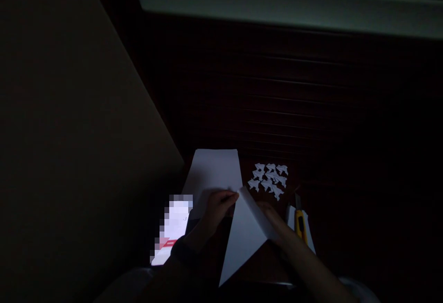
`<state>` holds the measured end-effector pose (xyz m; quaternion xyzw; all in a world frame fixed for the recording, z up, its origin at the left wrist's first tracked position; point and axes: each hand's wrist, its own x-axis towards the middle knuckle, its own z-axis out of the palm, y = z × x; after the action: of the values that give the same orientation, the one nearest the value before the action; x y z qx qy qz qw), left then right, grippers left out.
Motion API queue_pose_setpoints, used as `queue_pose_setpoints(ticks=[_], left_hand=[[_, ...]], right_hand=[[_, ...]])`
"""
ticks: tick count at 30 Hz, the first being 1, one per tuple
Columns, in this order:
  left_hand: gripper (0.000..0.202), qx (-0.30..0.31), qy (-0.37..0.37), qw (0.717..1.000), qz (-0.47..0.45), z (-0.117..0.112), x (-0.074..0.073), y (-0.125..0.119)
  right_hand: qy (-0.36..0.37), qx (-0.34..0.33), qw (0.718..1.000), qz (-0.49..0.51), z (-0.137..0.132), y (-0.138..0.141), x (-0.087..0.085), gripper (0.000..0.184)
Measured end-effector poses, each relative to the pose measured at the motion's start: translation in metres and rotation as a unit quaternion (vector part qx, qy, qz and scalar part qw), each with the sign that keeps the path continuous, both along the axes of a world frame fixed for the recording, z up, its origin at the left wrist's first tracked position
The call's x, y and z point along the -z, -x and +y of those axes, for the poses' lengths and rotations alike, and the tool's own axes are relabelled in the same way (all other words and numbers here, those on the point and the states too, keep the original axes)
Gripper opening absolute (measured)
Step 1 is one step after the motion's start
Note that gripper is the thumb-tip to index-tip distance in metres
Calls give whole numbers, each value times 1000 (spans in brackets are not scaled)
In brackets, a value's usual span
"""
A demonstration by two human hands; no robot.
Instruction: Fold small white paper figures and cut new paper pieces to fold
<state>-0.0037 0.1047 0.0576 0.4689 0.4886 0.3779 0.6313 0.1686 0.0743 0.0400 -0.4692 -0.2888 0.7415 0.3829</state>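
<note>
In dim light a white sheet of paper [244,236] is folded into a triangle that stands up from the dark table. My left hand [216,210] pinches its top corner, fingers closed on the edge. My right hand [273,217] sits behind the raised flap and is mostly hidden by it; it touches the paper's right side. A second flat white sheet [212,169] lies just beyond my left hand.
Several small folded white paper shapes [269,179] lie grouped to the right of the flat sheet. A yellow utility knife [300,224] rests on a paper strip at the right. A lit phone screen [173,231] glows at the left. A pale slanted panel [69,132] fills the left side.
</note>
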Motion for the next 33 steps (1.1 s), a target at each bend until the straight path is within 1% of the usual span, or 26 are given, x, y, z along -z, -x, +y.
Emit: queue_pose_setpoints(ticks=[3,7,10,16,19,21,23,26,27,29,31,33], left_hand=[[29,19,15,1000,-13,-1,5,2],[26,47,19,998,-24,-3,6,3],[27,63,3,998,-17,-3,2,4],[21,57,-41,996,52,-3,-9,4],[19,58,-56,995,58,-3,-10,3],[21,58,-62,994,61,-2,-9,2],[28,60,-53,995,59,-2,-9,2],[43,54,-28,998,9,-2,-12,3],[46,51,-30,998,-11,-3,-13,3],[43,52,-54,997,-28,-5,-13,2],[35,65,-89,994,-20,-6,-12,-2],[34,73,-110,991,-10,-8,-10,-6]], right_hand=[[3,-17,1000,21,-5,1,-1,44],[-14,-25,999,37,-7,-2,3,37],[-20,-60,997,51,-9,-2,3,37],[-17,-143,985,91,-20,7,-5,44],[-22,-147,986,79,-22,10,-3,43],[-36,-138,989,49,-21,9,1,40],[-55,-132,990,14,-19,8,4,38],[-92,-102,990,-38,-15,7,7,37],[-109,-78,989,-61,-14,7,7,37],[-143,-10,984,-109,-12,9,9,36],[-173,58,971,-153,-10,10,11,34],[-196,101,959,-179,-10,12,13,31]])
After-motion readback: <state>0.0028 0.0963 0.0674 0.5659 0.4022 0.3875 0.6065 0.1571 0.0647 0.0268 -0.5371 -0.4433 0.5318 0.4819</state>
